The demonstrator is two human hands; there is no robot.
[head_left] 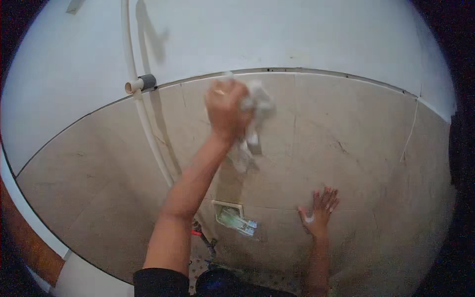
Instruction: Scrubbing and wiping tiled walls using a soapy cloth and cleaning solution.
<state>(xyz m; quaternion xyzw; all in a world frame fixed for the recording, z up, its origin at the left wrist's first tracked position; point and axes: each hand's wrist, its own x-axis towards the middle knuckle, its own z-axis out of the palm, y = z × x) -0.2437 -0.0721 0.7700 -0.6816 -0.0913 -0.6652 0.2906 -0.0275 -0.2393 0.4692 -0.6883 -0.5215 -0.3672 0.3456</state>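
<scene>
My left hand, blurred by motion, is raised high against the beige tiled wall. Its fingers close around a crumpled white cloth, which hangs down over the tile beneath the hand. The fist is just below the ledge where the tiles meet the white upper wall. Lower down on the right, my right hand rests on the tiles with its fingers spread and nothing in it.
A cream plastic pipe runs down the wall at left, with an open-ended tee. A small framed wall recess has a greenish clear plastic packet in it. A red-handled tap is low by my left arm.
</scene>
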